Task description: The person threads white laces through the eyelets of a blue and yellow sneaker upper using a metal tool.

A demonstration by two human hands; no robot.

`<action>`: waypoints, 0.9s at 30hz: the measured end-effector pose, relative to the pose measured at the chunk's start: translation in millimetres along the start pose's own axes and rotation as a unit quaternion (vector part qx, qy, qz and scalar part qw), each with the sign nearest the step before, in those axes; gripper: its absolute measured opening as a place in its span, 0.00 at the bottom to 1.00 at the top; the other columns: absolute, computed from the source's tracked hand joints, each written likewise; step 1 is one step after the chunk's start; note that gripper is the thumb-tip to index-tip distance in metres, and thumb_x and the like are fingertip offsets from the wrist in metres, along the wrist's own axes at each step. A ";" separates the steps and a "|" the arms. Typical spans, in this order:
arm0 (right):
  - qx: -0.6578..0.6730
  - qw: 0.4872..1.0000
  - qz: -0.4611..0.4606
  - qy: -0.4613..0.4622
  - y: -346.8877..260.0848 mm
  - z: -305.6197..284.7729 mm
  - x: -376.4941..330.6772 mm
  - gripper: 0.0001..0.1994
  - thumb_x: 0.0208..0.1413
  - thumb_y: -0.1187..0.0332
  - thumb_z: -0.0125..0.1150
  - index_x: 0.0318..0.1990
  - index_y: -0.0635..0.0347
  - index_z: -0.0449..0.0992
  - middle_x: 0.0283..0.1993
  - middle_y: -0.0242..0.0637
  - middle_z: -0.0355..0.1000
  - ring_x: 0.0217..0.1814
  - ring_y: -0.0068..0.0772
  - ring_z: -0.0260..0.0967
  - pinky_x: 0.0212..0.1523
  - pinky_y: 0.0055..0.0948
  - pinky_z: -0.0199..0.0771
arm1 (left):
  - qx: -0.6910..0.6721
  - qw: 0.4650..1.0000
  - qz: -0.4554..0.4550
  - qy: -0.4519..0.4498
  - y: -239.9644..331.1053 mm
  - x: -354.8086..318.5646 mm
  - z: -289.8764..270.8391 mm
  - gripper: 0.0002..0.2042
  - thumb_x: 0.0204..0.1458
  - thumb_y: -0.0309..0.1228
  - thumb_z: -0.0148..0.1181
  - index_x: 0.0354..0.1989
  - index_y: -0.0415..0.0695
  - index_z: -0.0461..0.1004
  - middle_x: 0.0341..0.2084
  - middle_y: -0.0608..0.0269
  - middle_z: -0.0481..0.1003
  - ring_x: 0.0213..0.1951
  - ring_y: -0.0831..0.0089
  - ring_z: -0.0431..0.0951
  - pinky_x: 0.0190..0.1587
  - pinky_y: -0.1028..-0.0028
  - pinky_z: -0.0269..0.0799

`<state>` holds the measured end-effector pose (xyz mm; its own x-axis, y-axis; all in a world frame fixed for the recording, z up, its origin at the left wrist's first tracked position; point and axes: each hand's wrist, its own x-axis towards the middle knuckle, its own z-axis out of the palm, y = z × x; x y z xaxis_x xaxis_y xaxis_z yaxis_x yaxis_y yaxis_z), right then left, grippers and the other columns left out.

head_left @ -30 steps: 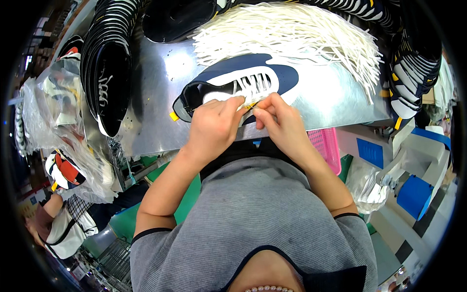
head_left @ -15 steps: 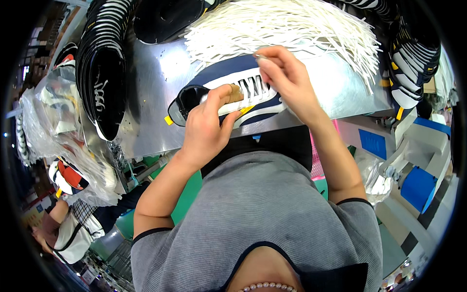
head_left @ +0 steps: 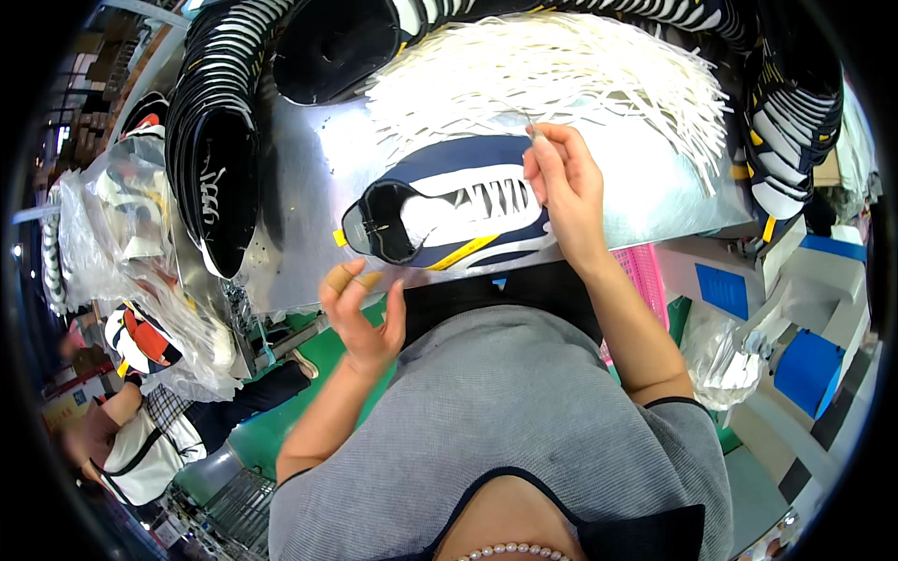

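Note:
A navy and white shoe upper (head_left: 447,208) with a yellow stripe and a yellow heel tab lies on the metal table (head_left: 313,201), its opening toward the left. White lace crosses its front in slanted rows. My right hand (head_left: 572,192) is beside the toe end, thumb and forefinger pinched on a thin metal tool (head_left: 531,126) whose tip points away from me; its full shape is hidden. Off the table's near edge, below the heel, my left hand (head_left: 360,318) is empty with its fingers apart. Tan tape wraps some of its fingertips.
Beyond the shoe spreads a pile of loose white laces (head_left: 552,75). Nested black-and-white uppers (head_left: 227,178) stand at left, more (head_left: 793,140) at right. A pink basket (head_left: 641,276) and a grey machine (head_left: 795,290) are right of me. Another person (head_left: 154,439) is at lower left.
My left hand has let go of the shoe and drawn back toward me, off the table edge. The right hand has moved slightly nearer and right, still pinching the tool.

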<state>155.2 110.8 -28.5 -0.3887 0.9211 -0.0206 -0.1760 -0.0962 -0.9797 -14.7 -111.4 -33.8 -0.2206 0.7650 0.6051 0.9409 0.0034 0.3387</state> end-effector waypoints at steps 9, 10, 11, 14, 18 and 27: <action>0.082 0.990 0.048 -0.101 -10.0 14.5 8.9 0.11 0.70 0.67 0.51 0.52 0.63 0.73 0.27 0.26 0.67 0.24 0.09 0.53 0.23 0.13 0.50 | -0.834 0.318 -0.450 0.009 11.2 17.0 0.3 0.28 0.53 0.31 0.69 0.61 0.36 0.67 0.53 0.56 0.76 0.53 0.66 0.77 0.57 0.68 0.73; 0.113 0.983 0.082 -0.119 -11.1 14.8 12.2 0.11 0.70 0.66 0.50 0.52 0.62 0.73 0.27 0.25 0.67 0.23 0.09 0.53 0.23 0.13 0.49 | -0.814 0.433 -0.387 0.007 20.0 39.8 -9.9 0.29 0.51 0.32 0.70 0.61 0.36 0.67 0.53 0.56 0.76 0.52 0.66 0.78 0.57 0.68 0.74; 0.157 0.969 0.103 -0.162 -20.4 15.3 14.9 0.11 0.70 0.64 0.51 0.50 0.61 0.73 0.28 0.25 0.67 0.23 0.09 0.54 0.21 0.13 0.47 | -0.784 0.511 -0.350 0.027 23.6 52.3 -24.6 0.30 0.50 0.31 0.70 0.61 0.35 0.67 0.53 0.54 0.76 0.52 0.64 0.79 0.56 0.66 0.74; 0.065 0.986 0.092 -0.119 -18.5 18.7 18.0 0.09 0.69 0.65 0.52 0.50 0.59 0.71 0.31 0.25 0.69 0.23 0.09 0.55 0.21 0.12 0.49 | -0.657 0.677 -0.308 0.123 45.0 89.2 -66.3 0.29 0.47 0.26 0.68 0.59 0.33 0.68 0.53 0.49 0.76 0.50 0.60 0.80 0.57 0.63 0.73; 0.063 0.985 0.100 -0.123 0.4 6.9 12.8 0.09 0.63 0.70 0.59 0.48 0.60 0.72 0.32 0.23 0.69 0.24 0.10 0.55 0.24 0.13 0.52 | -0.187 0.954 -0.228 0.057 27.7 85.2 -61.6 0.19 0.53 0.24 0.64 0.52 0.31 0.72 0.49 0.45 0.75 0.49 0.57 0.78 0.51 0.64 0.72; -0.387 0.895 -0.191 -0.113 -3.6 67.0 52.3 0.10 0.55 0.64 0.67 0.42 0.55 0.81 0.24 0.38 0.77 0.25 0.37 0.75 0.27 0.32 0.71 | 0.243 0.916 -0.297 0.122 -261.8 136.0 22.0 0.33 0.61 0.49 0.55 0.55 0.24 0.61 0.44 0.27 0.72 0.48 0.33 0.73 0.52 0.51 0.69</action>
<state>74.9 134.1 -12.7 -0.6225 0.7226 0.3006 0.3107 0.5807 -0.7525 -285.3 5.9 -56.0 -0.7251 0.3696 0.5811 0.6271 0.7030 0.3354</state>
